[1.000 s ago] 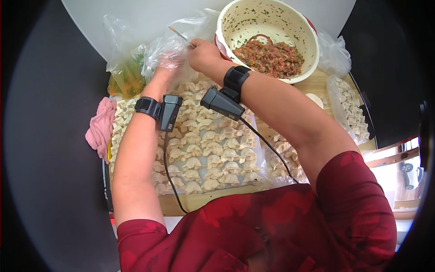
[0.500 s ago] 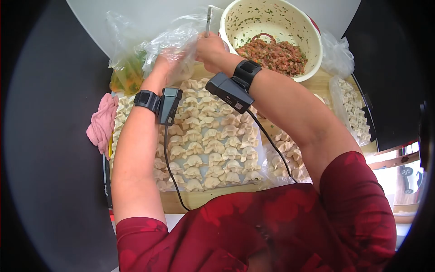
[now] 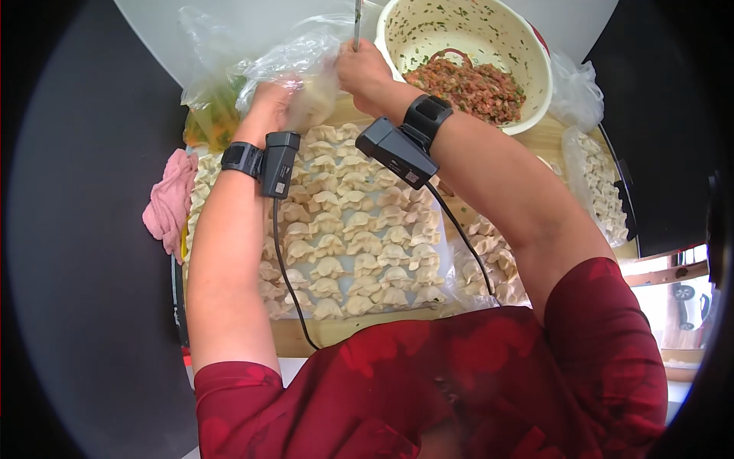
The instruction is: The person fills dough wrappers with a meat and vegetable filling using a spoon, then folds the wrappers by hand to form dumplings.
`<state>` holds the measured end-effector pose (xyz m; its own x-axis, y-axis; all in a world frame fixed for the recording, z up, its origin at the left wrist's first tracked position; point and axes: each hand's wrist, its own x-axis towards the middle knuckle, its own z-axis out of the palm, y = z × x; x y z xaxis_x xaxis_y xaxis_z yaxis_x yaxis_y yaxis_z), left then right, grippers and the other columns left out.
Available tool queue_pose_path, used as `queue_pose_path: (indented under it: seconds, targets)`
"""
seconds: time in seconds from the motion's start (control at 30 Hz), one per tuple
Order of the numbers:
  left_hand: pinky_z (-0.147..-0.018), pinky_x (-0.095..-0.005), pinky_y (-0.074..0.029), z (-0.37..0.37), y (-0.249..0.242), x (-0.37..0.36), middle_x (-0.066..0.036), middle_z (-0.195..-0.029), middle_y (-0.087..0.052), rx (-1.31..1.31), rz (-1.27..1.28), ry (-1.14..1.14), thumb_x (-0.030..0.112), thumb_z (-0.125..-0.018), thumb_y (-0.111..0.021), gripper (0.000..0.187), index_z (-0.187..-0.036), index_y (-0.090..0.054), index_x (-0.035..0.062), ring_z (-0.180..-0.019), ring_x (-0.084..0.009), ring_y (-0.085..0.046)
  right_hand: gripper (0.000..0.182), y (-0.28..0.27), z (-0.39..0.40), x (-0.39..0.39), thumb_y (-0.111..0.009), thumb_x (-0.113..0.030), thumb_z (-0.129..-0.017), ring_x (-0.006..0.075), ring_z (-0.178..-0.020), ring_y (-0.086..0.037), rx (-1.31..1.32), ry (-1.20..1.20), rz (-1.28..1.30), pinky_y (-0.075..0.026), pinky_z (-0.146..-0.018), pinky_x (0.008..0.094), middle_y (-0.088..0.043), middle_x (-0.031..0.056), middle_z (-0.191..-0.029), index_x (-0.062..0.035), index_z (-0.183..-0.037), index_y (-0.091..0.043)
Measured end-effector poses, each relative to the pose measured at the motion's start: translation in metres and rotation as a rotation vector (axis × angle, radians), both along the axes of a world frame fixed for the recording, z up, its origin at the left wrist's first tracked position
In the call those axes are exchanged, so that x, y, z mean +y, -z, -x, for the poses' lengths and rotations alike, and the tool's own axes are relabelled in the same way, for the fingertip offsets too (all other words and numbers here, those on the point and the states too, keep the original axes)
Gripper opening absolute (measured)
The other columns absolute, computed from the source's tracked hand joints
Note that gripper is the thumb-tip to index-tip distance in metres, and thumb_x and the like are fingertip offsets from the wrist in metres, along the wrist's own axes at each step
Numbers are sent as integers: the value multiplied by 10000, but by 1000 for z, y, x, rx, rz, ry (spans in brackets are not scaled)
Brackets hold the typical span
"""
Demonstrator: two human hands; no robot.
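Observation:
My left hand [image 3: 273, 103] reaches into or behind a clear plastic bag [image 3: 306, 57] at the top centre; its fingers are hidden by the shiny film. Something pale [image 3: 315, 98] shows blurred through the bag beside it. My right hand [image 3: 362, 73], left of the white bowl [image 3: 538, 84], is closed around an upright thin metal utensil [image 3: 358, 23]. Reddish minced filling [image 3: 478, 92] with green bits lies in the bowl. Below my hands, rows of folded dumplings [image 3: 359, 243] cover a pale sheet.
A pink cloth [image 3: 170, 200] lies at the left table edge. Behind it stands a bag with orange and green contents [image 3: 210, 122]. More dumplings [image 3: 497, 264] sit at lower right, others [image 3: 600, 180] at far right. A cable hangs from each wrist device.
My right hand has moved slightly right, with the utensil, away from the bag. My left hand has shifted a little left, and the pale thing beside it shows more.

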<state>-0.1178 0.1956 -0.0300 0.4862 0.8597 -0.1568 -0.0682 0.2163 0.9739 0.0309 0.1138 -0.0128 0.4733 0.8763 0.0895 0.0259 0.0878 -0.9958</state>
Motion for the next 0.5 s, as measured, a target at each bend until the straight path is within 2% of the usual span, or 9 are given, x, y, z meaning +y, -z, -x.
queue_pose_path:
  seconds: [0.07,0.13,0.17,0.2,0.23,0.3,0.4,0.43,0.5]
  targets:
    - [-773,-305,-470,-11,-3,-6,-16,-1010,-611,100,-110,-6,166,-893,-610,224,-1094,-622,69,-916,-143,-560,105,16,-12,10,-462,-171,-935,136,-777,-553,13,-21,-1,-453,-641,321,-538,-13,-841,-130,-1018,-511]
    - [-772,-310,-474,-19,5,5,-22,-1014,-611,201,-221,-17,149,-888,-615,218,-1091,-622,68,-917,-149,-565,103,50,-31,30,-474,-175,-932,158,-739,-540,643,-641,-480,-434,-600,333,-540,12,-845,-122,-1014,-507]
    - [-787,-313,-474,-26,20,28,-38,-1018,-611,596,-545,7,134,-886,-619,206,-1079,-623,62,-935,-159,-566,103,36,-19,21,-474,-175,-932,158,-739,-540,645,-641,-479,-434,-600,333,-540,12,-845,-122,-1014,-507]
    - [-801,-317,-474,-28,28,43,-54,-1023,-611,992,-871,34,119,-884,-623,194,-1067,-625,57,-953,-168,-567,138,6,1,4,-494,-264,-936,164,-676,-521,232,-224,-163,-413,-556,342,-556,6,-800,-155,-1014,-531]
    - [-801,-317,-474,-18,30,45,-54,-1023,-611,991,-872,35,119,-884,-623,194,-1067,-625,57,-953,-168,-567,184,-11,12,-5,-514,-352,-941,170,-613,-502,-182,194,152,-392,-512,351,-572,-1,-755,-188,-1013,-555]
    - [-868,-345,-475,5,38,37,-81,-1072,-603,-98,-212,-91,76,-890,-602,225,-1110,-587,35,-1014,-211,-571,175,6,1,11,-512,-358,-941,171,-606,-487,-201,219,138,-384,-509,348,-567,-5,-754,-199,-1004,-549]
    - [-934,-371,-464,17,1,4,-99,-1137,-587,-333,128,-312,37,-908,-551,284,-1190,-527,28,-1065,-236,-566,141,-2,0,11,-507,-348,-942,169,-611,-465,-15,223,173,-377,-519,344,-560,-14,-752,-223,-999,-541]
    - [-963,-413,-460,26,15,22,-111,-1194,-564,-406,130,-293,33,-916,-530,338,-1248,-471,26,-1081,-263,-566,118,-12,4,9,-505,-333,-942,166,-622,-457,171,198,221,-377,-533,343,-559,-20,-750,-238,-1003,-539]
    - [-960,-461,-448,33,15,15,-117,-1209,-548,-390,111,-323,27,-910,-521,366,-1270,-452,28,-1111,-275,-548,109,-25,10,3,-494,-318,-944,163,-642,-452,139,224,246,-378,-551,338,-552,-21,-749,-228,-982,-543]
